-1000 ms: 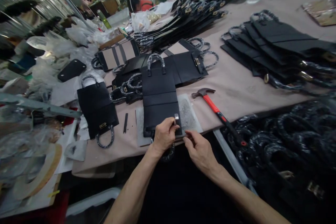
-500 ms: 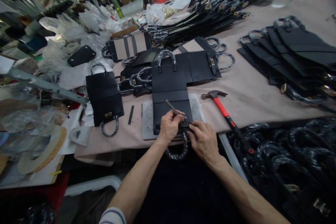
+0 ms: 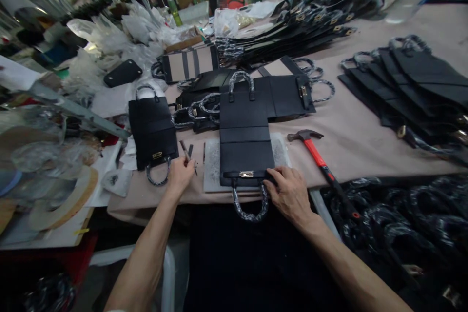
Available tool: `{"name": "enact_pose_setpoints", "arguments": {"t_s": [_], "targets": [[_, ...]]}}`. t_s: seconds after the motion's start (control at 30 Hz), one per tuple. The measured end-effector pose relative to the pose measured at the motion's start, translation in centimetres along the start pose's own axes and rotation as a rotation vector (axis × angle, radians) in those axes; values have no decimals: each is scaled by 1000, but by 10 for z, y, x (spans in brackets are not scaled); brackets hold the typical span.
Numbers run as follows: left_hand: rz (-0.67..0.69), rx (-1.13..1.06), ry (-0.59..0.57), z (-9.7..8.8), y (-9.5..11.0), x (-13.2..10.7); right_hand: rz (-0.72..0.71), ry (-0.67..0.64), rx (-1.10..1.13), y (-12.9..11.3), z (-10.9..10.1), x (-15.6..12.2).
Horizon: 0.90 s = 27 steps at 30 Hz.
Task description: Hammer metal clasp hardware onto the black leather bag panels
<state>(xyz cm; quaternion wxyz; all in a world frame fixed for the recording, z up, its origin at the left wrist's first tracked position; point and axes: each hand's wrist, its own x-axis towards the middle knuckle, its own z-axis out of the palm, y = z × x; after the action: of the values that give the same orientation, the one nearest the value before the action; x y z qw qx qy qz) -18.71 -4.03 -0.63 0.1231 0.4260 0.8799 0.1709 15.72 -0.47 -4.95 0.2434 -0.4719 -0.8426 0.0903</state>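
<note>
A black flat handbag piece [image 3: 245, 153] lies on a pale board [image 3: 212, 165] in front of me. Plastic-wrapped handles stick out at its far and near ends, and a gold clasp [image 3: 246, 174] shows on its near strap. My right hand [image 3: 290, 192] pinches the bag's near right edge by the strap end. Away to the left, my left hand [image 3: 181, 173] is closed around a slim metal rod tool [image 3: 185, 151], low over the table. Beside that rod is a dark flat strip tool [image 3: 190, 150], partly hidden by the hand.
A claw hammer [image 3: 316, 153] with a red and black handle lies right of the board. Another black bag [image 3: 152, 131] lies at left. More bag pieces [image 3: 405, 83] are stacked at right, with wrapped handles [image 3: 383, 219] below the table edge. A person [image 3: 228, 0] is in the background.
My left hand has moved left from the clasp with the rod tool, down beside the strip tool. The clasp is now uncovered. My right hand stays at the bag's edge.
</note>
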Motion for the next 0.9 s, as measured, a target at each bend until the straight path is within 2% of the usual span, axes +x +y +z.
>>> {"name": "enact_pose_setpoints", "arguments": {"t_s": [0.1, 0.17, 0.23, 0.27, 0.37, 0.43, 0.57, 0.77, 0.9], "targets": [[-9, 302, -44, -3, -6, -9, -56, -66, -50, -3, -2, 14], [68, 344, 28, 0, 0, -19, -101, -115, -96, -3, -4, 22], [231, 290, 92, 6, 10, -31, -190, -167, -152, -1, -5, 29], [339, 238, 85, 10, 16, -37, -245, -192, -182, 1, -6, 31], [651, 94, -27, 25, 37, -52, -396, -235, -253, 6, -8, 35], [775, 88, -87, 34, 52, -59, -441, -230, -275, 10, -9, 37], [849, 224, -120, 44, 73, -65, -456, -181, -251, 20, -7, 37], [992, 375, -193, 48, 86, -60, -437, -62, -112, 43, 2, 39], [1036, 445, -202, 53, 92, -63, -399, 11, 16, 45, 2, 37]]}}
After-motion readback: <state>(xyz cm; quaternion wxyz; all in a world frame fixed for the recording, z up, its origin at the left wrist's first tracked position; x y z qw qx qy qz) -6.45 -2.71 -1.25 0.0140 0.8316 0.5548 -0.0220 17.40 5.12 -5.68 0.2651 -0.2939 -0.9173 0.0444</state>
